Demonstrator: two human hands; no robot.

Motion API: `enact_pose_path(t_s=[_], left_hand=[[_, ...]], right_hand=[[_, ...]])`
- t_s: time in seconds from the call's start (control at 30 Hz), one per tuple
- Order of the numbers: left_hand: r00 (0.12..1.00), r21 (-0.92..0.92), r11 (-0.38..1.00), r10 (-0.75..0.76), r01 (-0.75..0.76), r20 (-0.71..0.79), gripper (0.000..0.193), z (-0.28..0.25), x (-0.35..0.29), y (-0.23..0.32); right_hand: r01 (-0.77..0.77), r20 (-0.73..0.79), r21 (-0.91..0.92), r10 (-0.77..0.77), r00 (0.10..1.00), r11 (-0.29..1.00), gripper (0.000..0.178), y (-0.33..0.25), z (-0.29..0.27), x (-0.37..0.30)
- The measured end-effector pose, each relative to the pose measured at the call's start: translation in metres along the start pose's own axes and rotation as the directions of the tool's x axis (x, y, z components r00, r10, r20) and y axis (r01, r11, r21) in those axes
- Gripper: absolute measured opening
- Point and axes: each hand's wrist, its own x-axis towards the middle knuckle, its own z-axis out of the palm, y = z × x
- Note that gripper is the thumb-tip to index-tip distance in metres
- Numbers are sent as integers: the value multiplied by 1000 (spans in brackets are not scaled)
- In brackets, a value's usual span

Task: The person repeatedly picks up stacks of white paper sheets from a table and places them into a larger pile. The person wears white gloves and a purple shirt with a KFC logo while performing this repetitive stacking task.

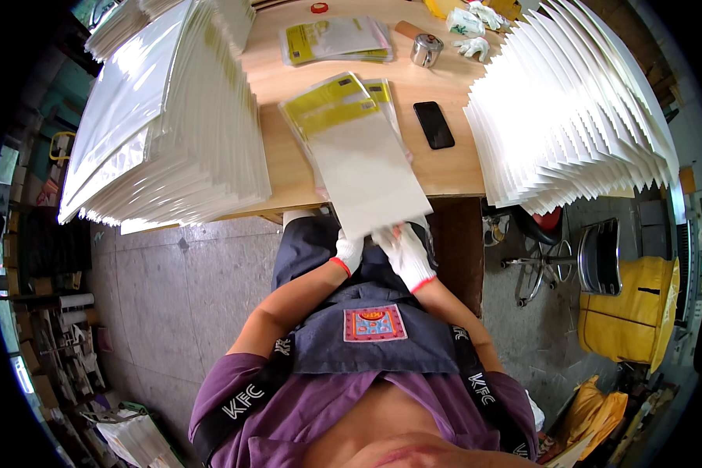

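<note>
A flat white packet with a yellow band (363, 175) slants across the table's near edge, its near end sticking out over my lap. My left hand (349, 251), in a white knit glove with a red cuff, is closed at the packet's near left corner; its fingers are partly hidden there. Gloved the same way, my right hand (404, 253) grips the near edge further right. Beneath the packet lies another yellow-banded clear sleeve (382, 92), mostly covered. A stack of similar yellow-topped sleeves (337, 40) rests farther back on the wooden table (288, 168).
Tall stacks of clear-wrapped white sheets (171, 117) and fanned white sheets (561, 117) flank the work area. A black phone (434, 125), a metal cup (427, 51), white gloves (469, 31) and red tape (319, 8) lie on the table. A chair (599, 256) stands right.
</note>
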Motion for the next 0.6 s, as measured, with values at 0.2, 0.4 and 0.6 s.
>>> enact_pose_path(t_s=[0.2,0.4,0.6], left_hand=[[964,-185,949,-236,256,126,27,-21,15,7],[996,-96,992,-82,85,34,22,-80,-2,26],[981,93,992,-105,91,161,25,-92,-4,57]], right_hand=[[-164,130,92,152,980,982,40,12,8,40],[215,240,-962,143,960,168,26,-10,72,14],[528,539,-505,227,811,-683,17,30,80,45]])
